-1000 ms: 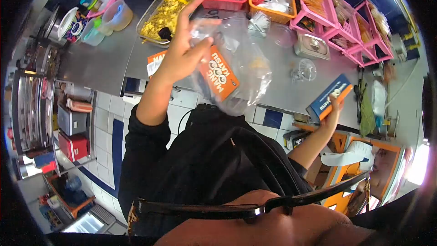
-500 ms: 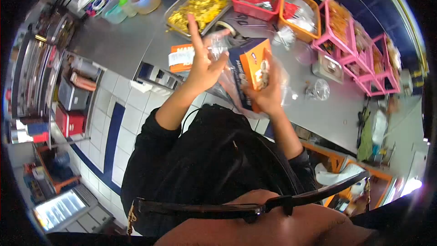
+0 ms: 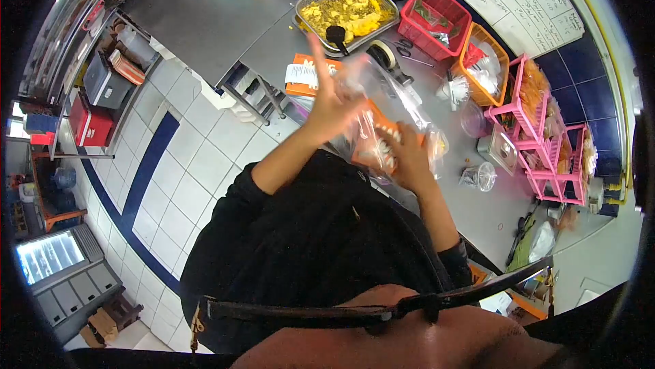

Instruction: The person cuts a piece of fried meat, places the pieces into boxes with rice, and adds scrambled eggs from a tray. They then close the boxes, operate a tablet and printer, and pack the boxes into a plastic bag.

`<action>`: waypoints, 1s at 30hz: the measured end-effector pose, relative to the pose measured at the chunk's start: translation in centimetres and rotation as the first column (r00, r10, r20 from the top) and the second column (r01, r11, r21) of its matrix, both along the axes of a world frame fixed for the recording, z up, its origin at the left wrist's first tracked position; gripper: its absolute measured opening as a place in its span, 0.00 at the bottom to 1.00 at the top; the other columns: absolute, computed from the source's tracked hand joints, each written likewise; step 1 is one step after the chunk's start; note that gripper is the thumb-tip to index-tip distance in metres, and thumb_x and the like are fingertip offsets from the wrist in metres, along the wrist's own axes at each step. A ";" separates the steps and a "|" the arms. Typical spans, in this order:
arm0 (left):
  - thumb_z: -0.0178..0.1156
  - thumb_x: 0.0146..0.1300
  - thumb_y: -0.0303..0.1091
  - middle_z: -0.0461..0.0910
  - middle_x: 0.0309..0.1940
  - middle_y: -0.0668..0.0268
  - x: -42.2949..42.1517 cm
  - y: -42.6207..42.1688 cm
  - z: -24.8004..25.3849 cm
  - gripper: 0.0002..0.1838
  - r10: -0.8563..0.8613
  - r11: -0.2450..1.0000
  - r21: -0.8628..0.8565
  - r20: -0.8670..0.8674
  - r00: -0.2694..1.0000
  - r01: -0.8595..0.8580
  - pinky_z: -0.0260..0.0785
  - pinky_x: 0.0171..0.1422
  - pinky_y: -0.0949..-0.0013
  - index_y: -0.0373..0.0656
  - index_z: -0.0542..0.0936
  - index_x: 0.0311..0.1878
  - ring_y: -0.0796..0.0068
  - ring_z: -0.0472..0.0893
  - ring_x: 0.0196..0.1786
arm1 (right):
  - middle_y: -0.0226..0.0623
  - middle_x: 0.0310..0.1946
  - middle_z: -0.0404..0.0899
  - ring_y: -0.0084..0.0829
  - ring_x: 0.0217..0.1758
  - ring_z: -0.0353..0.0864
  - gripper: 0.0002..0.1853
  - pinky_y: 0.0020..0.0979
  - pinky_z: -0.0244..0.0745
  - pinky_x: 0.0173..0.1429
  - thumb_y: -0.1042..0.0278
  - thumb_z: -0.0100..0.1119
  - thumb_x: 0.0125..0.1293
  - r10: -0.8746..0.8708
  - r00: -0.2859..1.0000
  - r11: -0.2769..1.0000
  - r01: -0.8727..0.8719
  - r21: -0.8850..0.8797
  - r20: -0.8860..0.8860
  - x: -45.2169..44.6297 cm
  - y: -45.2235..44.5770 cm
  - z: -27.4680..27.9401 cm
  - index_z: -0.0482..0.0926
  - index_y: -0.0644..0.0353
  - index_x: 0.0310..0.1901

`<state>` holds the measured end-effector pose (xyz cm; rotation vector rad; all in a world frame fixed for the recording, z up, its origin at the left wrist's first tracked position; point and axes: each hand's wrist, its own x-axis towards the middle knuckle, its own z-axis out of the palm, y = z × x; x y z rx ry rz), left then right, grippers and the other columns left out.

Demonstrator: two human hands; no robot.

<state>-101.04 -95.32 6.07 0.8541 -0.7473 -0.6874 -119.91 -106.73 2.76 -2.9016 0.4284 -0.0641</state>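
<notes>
My right hand is closed around an orange box with white printed shapes on its face. The box sits in a clear plastic bag, whose loose upper part stands up above it. At the bag's left side is my left hand, its index finger stretched upward and the thumb spread toward the bag. Its other fingers are blurred or behind the plastic. Another orange box with a white label lies on the counter just beyond my left hand.
A metal tray of yellow food with a black scoop stands at the back. A tape roll lies nearby. Red and orange baskets, pink racks and a clear cup line the right of the steel counter.
The view has shifted, so the counter things sit further right. The box has turned, and the clear bag now covers it more. My left hand stays beside the bag, fingers spread.
</notes>
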 end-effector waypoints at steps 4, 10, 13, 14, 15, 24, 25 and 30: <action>0.55 0.56 0.20 0.63 0.63 0.47 -2.4 2.7 2.4 0.59 -0.526 0.833 0.247 0.081 0.847 0.494 0.70 0.32 0.77 0.63 0.18 0.70 0.78 0.78 0.38 | 0.49 0.58 0.63 0.48 0.69 0.57 0.44 0.61 0.44 0.69 0.48 0.69 0.45 -0.194 0.932 0.968 0.233 0.095 -0.305 1.2 -2.2 -2.8 0.62 0.37 0.67; 0.49 0.57 0.18 0.64 0.65 0.51 1.2 4.5 0.5 0.47 0.066 0.980 0.180 0.082 0.994 -0.080 0.73 0.35 0.75 0.54 0.37 0.74 0.75 0.79 0.32 | 0.49 0.51 0.75 0.44 0.59 0.72 0.40 0.44 0.62 0.64 0.50 0.70 0.46 0.278 0.954 0.952 -0.289 -0.103 -0.110 3.4 -3.6 3.2 0.69 0.58 0.61; 0.50 0.59 0.20 0.74 0.56 0.58 1.1 5.8 -0.3 0.30 -0.359 0.769 0.614 0.186 0.915 0.178 0.71 0.51 0.67 0.46 0.61 0.66 0.70 0.79 0.43 | 0.45 0.49 0.77 0.35 0.56 0.75 0.34 0.34 0.67 0.60 0.65 0.69 0.51 0.252 0.956 0.795 -0.115 0.595 -0.152 9.7 -4.7 10.3 0.68 0.58 0.61; 0.50 0.59 0.20 0.74 0.56 0.58 0.8 6.2 -0.9 0.30 -0.356 0.767 0.617 0.176 0.918 0.179 0.71 0.51 0.67 0.46 0.61 0.66 0.70 0.79 0.43 | 0.44 0.51 0.76 0.33 0.57 0.74 0.34 0.32 0.68 0.59 0.69 0.68 0.51 0.192 0.981 0.820 -0.147 0.552 -0.023 12.4 -4.1 10.7 0.68 0.58 0.61; 0.52 0.60 0.21 0.75 0.54 0.59 0.6 6.3 -1.9 0.28 -0.516 0.766 0.568 0.264 0.815 0.302 0.68 0.55 0.67 0.45 0.63 0.65 0.70 0.77 0.48 | 0.45 0.52 0.75 0.34 0.57 0.73 0.35 0.33 0.68 0.59 0.66 0.69 0.50 0.266 0.959 0.808 -0.275 0.521 0.093 15.5 -4.0 8.9 0.67 0.58 0.62; 0.56 0.61 0.21 0.78 0.50 0.63 4.6 8.6 -2.7 0.17 -0.758 0.633 0.428 0.175 0.629 0.645 0.65 0.60 0.68 0.41 0.74 0.53 0.70 0.76 0.54 | 0.51 0.57 0.62 0.49 0.64 0.61 0.54 0.48 0.59 0.64 0.52 0.74 0.33 0.216 0.950 0.967 -0.240 -0.087 -0.224 24.5 0.7 -6.3 0.58 0.37 0.68; 0.56 0.60 0.22 0.78 0.50 0.64 4.9 8.6 -2.8 0.16 -0.761 0.618 0.439 0.128 0.636 0.652 0.65 0.59 0.68 0.41 0.74 0.52 0.70 0.76 0.53 | 0.51 0.56 0.63 0.48 0.63 0.62 0.54 0.48 0.58 0.64 0.52 0.74 0.32 0.230 0.959 0.972 -0.235 -0.008 -0.166 24.2 0.6 -5.9 0.59 0.36 0.67; 0.58 0.59 0.22 0.78 0.48 0.64 6.4 7.6 -4.0 0.08 -0.750 0.639 0.399 0.130 0.649 0.658 0.68 0.54 0.69 0.39 0.74 0.42 0.73 0.76 0.51 | 0.51 0.52 0.69 0.51 0.56 0.68 0.49 0.41 0.63 0.62 0.58 0.74 0.31 0.063 0.919 0.978 -0.135 0.160 0.389 20.8 0.3 1.7 0.65 0.53 0.63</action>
